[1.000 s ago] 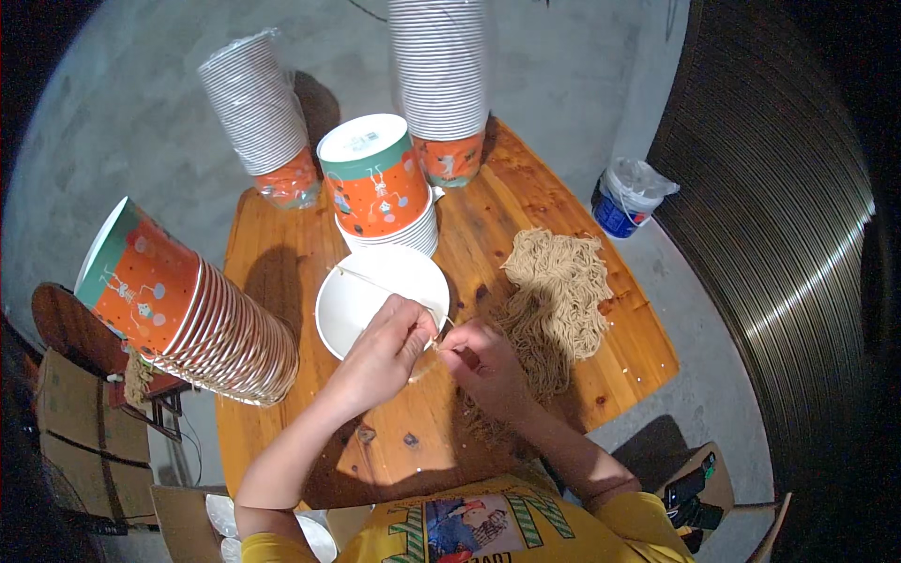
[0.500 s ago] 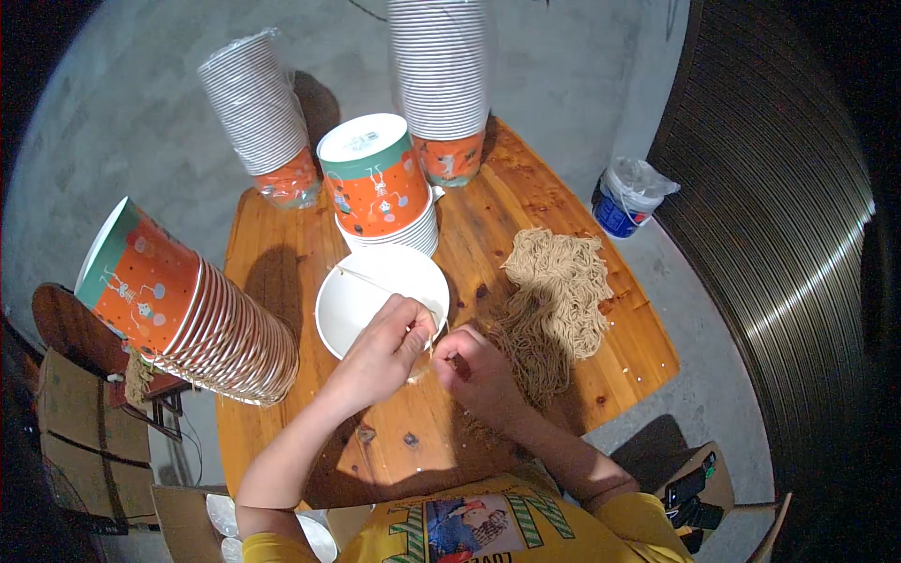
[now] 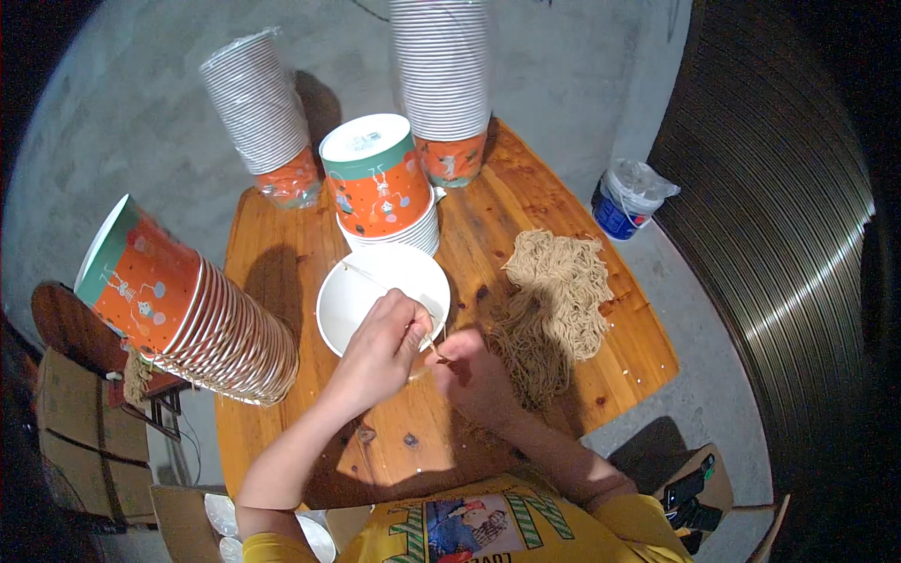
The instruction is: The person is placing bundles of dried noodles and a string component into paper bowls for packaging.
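Note:
A white-lined paper bucket [image 3: 349, 305] lies in front of me, its open mouth facing up toward me. Across its mouth runs a thin tan string [image 3: 364, 273], reaching the rim at the right. My left hand [image 3: 380, 347] is closed there, pinching the string between thumb and forefinger at the rim. Just right of it, my right hand [image 3: 474, 375] has its fingers bent together on the string's short end; motion blurs it somewhat. Beside the right hand lies a heap of loose tan string [image 3: 560, 286], partly in shadow.
An upturned stack of orange and green paper buckets [image 3: 377, 192] stands behind. Another stack [image 3: 202, 305], with string around its rims, leans at left. Two wrapped stacks, a left one [image 3: 253, 103] and a taller one [image 3: 441, 75], stand at the wooden table's [image 3: 526, 178] far edge.
My right hand has shifted slightly and turned, its fingers now closer to the left hand at the string. The left hand and the bucket stay nearly in place.

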`<move>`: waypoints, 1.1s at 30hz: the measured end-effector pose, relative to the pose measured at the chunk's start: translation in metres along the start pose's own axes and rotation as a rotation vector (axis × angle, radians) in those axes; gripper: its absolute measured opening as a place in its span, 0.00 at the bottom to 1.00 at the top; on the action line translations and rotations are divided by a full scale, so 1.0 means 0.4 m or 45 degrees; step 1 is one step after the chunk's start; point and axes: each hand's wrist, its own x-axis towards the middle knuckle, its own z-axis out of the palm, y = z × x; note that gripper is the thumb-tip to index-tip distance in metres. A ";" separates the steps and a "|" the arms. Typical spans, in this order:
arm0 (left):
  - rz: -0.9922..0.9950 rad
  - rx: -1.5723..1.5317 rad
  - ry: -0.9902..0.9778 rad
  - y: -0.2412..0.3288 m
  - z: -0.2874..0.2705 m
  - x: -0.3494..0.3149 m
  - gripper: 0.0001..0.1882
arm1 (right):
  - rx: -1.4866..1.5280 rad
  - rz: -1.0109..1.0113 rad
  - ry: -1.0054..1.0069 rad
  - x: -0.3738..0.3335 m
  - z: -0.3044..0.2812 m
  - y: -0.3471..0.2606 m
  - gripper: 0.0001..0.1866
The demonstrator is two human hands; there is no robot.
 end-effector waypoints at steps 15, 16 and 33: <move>0.195 0.438 0.155 0.015 0.012 -0.020 0.04 | -0.333 -0.336 0.069 0.006 0.023 0.004 0.05; 0.194 0.437 0.156 0.014 0.012 -0.021 0.04 | -0.333 -0.336 0.068 0.000 0.026 0.009 0.05; -0.609 -0.832 0.403 0.000 0.115 -0.206 0.09 | -0.765 -0.478 -0.190 -0.016 -0.019 -0.059 0.08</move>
